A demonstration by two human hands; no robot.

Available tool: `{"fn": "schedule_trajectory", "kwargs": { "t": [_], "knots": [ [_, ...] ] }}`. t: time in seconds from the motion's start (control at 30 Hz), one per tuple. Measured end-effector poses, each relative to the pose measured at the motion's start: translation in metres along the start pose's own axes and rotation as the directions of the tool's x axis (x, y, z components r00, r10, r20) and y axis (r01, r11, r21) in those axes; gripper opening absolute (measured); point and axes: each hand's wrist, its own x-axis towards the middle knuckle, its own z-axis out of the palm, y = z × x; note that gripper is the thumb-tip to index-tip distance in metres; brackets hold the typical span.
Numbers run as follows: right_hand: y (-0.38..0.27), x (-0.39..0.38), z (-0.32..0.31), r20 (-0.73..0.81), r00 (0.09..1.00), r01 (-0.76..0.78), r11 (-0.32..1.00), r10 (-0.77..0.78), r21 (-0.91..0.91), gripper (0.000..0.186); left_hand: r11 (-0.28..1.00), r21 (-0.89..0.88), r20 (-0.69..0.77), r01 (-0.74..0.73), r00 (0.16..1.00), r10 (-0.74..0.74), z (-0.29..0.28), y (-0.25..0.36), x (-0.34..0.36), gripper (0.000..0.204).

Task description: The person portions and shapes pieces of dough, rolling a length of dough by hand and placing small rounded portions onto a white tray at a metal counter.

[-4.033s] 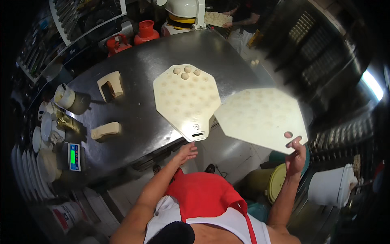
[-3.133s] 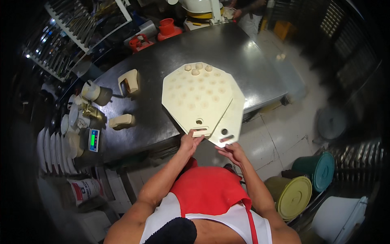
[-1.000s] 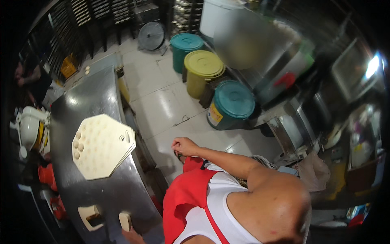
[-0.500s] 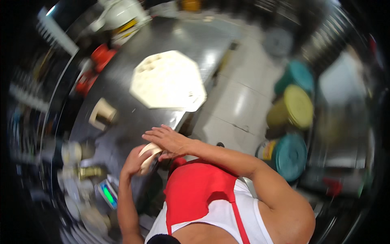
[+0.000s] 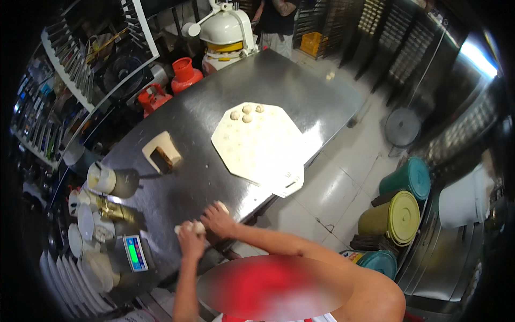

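On the near edge of the steel table, my left hand is closed round a pale piece of dough, which bulges out on both sides of the fingers. Close beside it, my right hand has its fingers curled over dough, and a bit of it shows past the fingertips. Whether both hands are on one long piece or two separate ones is hidden. Farther off lies a cream octagonal board with several round dough balls near its far edge.
A digital scale with a green display stands left of my hands, by white tubs. A beige U-shaped piece lies beyond. Red gas cylinders and a white machine stand behind; lidded bins line the right. A person stands far off.
My hands have gone from holding a pale dough piece between them at the table edge to lying low on the tabletop with dough under them. The view has shifted, showing more of the room.
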Motion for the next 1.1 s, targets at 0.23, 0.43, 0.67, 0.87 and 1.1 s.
{"fn": "schedule_trajectory", "kwargs": {
  "t": [0.23,0.43,0.67,0.87,1.1],
  "knots": [
    [0.015,0.054,0.039,-0.008,0.986,-0.16,0.969,0.164,0.187,0.06,1.0,-0.023,-0.109,-0.008,0.994,0.005,0.057,-0.025,0.081,0.063],
    [0.064,0.141,0.045,0.085,0.936,-0.348,0.933,0.341,0.096,0.063,0.985,-0.113,-0.022,0.132,0.991,-0.135,0.037,-0.033,0.188,0.067],
    [0.027,0.086,0.045,-0.014,0.938,-0.347,0.937,0.347,0.032,0.063,0.99,-0.132,0.018,0.044,0.999,-0.042,0.037,-0.043,0.13,0.065],
    [-0.034,-0.015,0.029,0.004,0.977,-0.209,0.963,0.212,0.172,0.067,0.995,-0.077,-0.001,0.065,0.998,-0.065,0.028,-0.029,-0.002,0.065],
    [-0.018,-0.083,0.015,0.008,0.995,-0.096,0.988,0.096,0.117,0.074,0.983,-0.073,-0.052,0.167,0.984,-0.171,0.044,0.017,-0.072,0.081]
  ]
}}
